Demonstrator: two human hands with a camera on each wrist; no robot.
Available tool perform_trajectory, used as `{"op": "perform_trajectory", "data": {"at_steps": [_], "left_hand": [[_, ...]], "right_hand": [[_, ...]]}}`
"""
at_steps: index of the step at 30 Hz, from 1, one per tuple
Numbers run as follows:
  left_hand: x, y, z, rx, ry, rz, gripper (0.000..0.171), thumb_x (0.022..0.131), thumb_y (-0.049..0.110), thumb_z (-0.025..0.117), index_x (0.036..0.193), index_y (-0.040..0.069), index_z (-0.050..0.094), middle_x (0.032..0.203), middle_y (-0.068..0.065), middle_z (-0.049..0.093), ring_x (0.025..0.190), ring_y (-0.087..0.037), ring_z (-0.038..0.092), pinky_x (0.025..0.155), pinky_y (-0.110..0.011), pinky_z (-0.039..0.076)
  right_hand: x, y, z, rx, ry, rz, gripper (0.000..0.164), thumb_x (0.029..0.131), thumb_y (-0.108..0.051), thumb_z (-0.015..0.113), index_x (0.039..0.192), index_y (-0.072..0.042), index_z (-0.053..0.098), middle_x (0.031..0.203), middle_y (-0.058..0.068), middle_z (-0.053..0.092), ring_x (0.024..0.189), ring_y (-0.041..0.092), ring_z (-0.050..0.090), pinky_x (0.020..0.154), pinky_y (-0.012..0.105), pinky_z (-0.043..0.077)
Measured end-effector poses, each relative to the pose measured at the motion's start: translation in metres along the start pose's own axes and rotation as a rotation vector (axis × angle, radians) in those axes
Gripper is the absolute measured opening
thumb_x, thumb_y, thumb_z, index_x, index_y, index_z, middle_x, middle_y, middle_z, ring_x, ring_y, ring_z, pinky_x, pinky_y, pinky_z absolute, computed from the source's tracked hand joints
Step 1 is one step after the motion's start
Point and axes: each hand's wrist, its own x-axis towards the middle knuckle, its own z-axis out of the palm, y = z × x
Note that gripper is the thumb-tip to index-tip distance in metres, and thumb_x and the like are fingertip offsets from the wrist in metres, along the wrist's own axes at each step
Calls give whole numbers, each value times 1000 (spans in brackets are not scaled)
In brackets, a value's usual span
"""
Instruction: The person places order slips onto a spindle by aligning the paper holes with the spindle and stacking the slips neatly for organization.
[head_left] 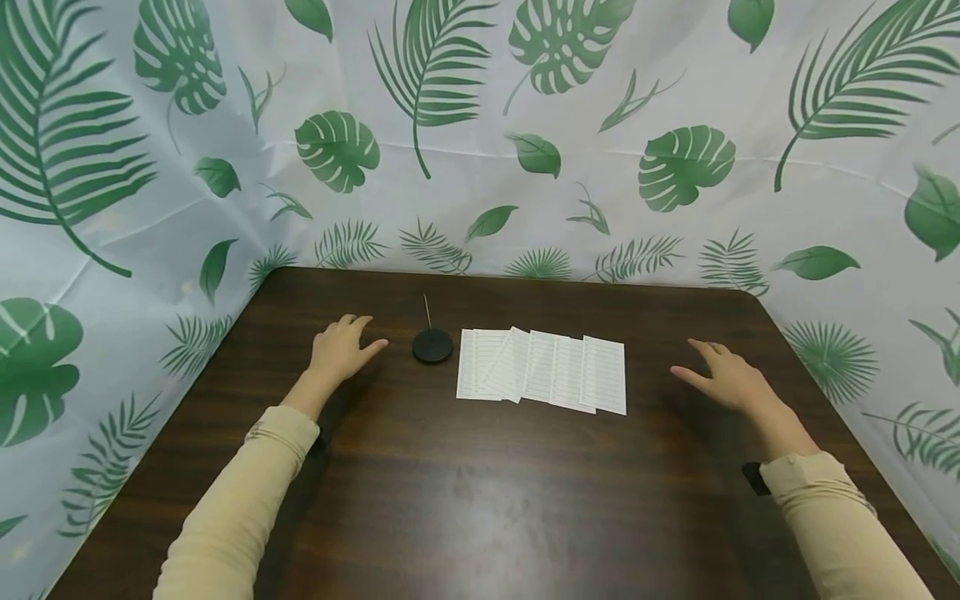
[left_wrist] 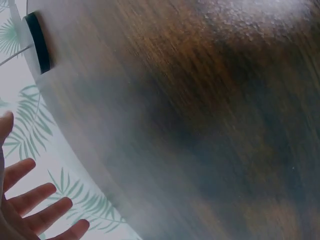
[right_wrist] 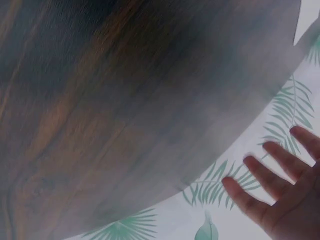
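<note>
My left hand hovers over the left part of the table with its fingers spread and nothing in it. Just to its right stands a round black base with a thin upright metal spike, apart from the fingers; the left wrist view shows the same black base at the upper left. Several white lined paper slips lie in an overlapping row at mid-table. Right of the papers is my right hand, empty, its fingers loosely extended. In the right wrist view the fingers are spread apart.
Both hands are above a dark wood-grain table with rounded far corners. A white cloth with green leaf prints hangs behind it and along both sides. Light glares off the table's front middle.
</note>
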Motion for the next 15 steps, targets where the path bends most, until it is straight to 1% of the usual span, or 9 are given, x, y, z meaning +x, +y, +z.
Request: {"op": "perform_trajectory", "data": {"at_steps": [5,12,15], "left_hand": [[1,5,0,19,24,8,54,94,42,54,131,4,53,129,-25,53,109,-43,56,86,-58,50],[7,9,0,13,61,41,42,93,36,58,117,2,63,111,-20,67,93,-38,65,75,-52,56],[9,12,-1,6,55,60,40,93,35,58,114,2,65,108,-18,69,89,-37,66,73,-51,56]], "right_hand": [[-2,-1,0,60,9,-49,73,96,-47,47,136,13,35,135,41,36,121,57,37,94,71,35],[-5,-4,-2,48,27,-56,68,96,-47,46,133,10,42,129,40,45,114,55,46,85,67,43],[-5,-5,-2,25,27,-64,65,96,-45,48,131,10,44,126,39,48,112,55,48,83,66,44]]}}
